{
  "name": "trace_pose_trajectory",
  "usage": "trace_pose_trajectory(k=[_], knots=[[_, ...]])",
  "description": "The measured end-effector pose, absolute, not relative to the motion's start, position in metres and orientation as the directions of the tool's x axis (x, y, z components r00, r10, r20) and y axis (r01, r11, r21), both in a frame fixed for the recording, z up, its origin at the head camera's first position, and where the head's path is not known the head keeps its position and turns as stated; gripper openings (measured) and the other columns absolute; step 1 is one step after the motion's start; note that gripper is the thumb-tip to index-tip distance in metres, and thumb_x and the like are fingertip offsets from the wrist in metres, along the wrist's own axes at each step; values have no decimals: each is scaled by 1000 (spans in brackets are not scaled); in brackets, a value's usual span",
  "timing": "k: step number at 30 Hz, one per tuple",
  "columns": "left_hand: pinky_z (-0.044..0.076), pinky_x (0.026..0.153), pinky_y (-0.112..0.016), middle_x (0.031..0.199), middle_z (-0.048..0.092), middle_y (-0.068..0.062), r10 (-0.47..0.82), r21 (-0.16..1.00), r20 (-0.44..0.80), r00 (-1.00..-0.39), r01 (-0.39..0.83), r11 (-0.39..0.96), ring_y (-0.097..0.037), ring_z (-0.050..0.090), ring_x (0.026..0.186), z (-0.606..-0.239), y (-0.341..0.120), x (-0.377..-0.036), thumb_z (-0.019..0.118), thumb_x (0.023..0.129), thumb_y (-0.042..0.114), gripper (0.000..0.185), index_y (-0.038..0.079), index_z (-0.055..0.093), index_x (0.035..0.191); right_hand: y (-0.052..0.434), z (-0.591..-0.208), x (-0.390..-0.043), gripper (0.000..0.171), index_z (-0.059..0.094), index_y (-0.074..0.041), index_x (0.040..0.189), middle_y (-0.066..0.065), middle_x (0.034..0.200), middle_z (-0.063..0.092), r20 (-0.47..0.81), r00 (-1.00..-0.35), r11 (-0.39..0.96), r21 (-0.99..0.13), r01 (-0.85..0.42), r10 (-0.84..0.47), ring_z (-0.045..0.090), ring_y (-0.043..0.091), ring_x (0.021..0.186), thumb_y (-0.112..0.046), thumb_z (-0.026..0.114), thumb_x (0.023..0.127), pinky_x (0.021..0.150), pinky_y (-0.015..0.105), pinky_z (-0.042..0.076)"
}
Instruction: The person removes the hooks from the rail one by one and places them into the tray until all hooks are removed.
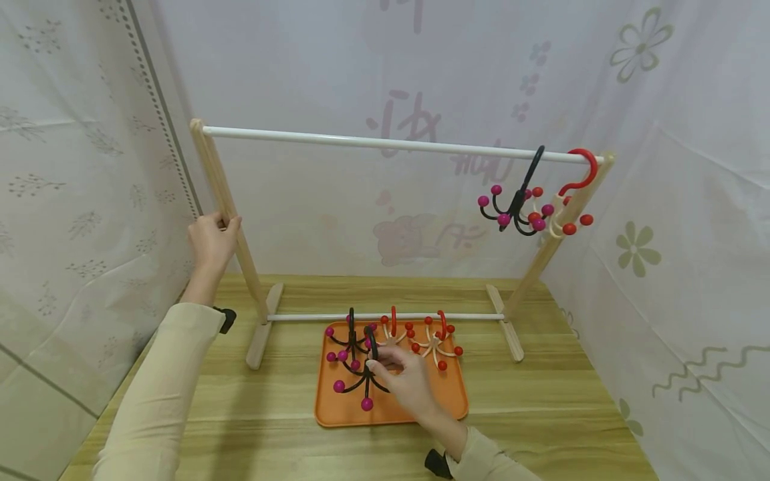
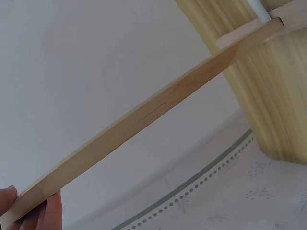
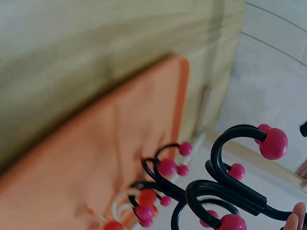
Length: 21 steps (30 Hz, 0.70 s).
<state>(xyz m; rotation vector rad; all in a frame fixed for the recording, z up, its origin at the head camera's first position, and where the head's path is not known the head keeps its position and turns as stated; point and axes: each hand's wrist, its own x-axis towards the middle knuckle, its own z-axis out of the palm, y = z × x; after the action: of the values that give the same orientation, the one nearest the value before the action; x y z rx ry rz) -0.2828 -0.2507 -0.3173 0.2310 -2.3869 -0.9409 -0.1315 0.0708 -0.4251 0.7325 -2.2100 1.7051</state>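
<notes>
My left hand point(image 1: 221, 226) grips the left post point(image 1: 231, 220) of a wooden rack with a white top rod point(image 1: 373, 141). The left wrist view shows that post point(image 2: 144, 115) with my fingers point(image 2: 45, 213) against its lower end. On the orange tray point(image 1: 391, 415), my right hand point(image 1: 380, 365) pinches a black multi-arm hook with magenta balls point(image 1: 365, 381); the same hook point(image 3: 230, 189) fills the right wrist view over the tray point(image 3: 86, 167). A second black hook point(image 1: 351, 337) and two cream hooks with red balls point(image 1: 394, 331) point(image 1: 436, 342) also lie on the tray.
A black hook point(image 1: 517, 200) and a red-topped cream hook point(image 1: 571, 204) hang at the right end of the rod. The rack stands on a wooden table point(image 1: 571, 401) enclosed by white patterned curtains. A low white crossbar point(image 1: 385, 316) runs just behind the tray.
</notes>
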Motion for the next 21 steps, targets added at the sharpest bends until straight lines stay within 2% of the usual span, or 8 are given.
trace_pose_trajectory(k=[5,12,21], knots=[[34,45,-21,82,62,-23,-347,670,435,-831,40,742,-18,47,57,-317,-251,-282,48,91,23,34,-5,56,73,61,-441,-129,8,64,-1,87,9,76,64,436,-872,203,-854,-478,-222,60,16,66,-3,64,80,60,31,49],[34,46,-23,84,62,-23,-356,676,441,-824,44,736,-16,45,56,-318,-251,-282,48,91,24,35,-2,53,68,47,-458,-129,8,63,0,86,10,76,64,415,-883,198,-867,-456,-217,60,15,66,-3,65,79,59,29,49],[33,45,-25,77,61,-23,-348,658,460,-817,50,752,-18,44,53,-317,-250,-283,50,91,21,32,-4,54,70,32,-475,-127,8,61,5,81,12,72,63,419,-880,158,-875,-457,-224,61,17,62,0,66,77,57,24,49]])
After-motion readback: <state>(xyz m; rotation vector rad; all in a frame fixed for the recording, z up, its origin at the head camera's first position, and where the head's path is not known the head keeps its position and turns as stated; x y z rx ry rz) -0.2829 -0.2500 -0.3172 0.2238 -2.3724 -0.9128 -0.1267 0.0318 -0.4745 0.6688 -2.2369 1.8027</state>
